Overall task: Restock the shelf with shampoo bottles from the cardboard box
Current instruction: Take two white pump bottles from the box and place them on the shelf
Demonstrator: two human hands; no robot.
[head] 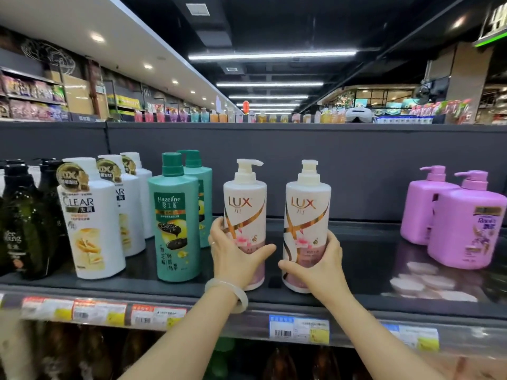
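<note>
Store shelf (365,270) carries upright bottles; left hand (236,256) fingers wrap the left Lux bottle (245,215), right hand (319,263) fingers wrap the right Lux bottle (306,218).

Dark ceiling (274,20) with fluorescent strip lights (271,55) over distant store aisles.

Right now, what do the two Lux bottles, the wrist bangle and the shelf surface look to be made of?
Lux bottles: glossy white plastic, judging by soft highlights and moulded pump tops.
Bangle on the left hand: pale, translucent, possibly jade or glass; unclear.
Shelf: dark and glossy, mirroring the purple bottles; likely coated metal or glass.
</note>
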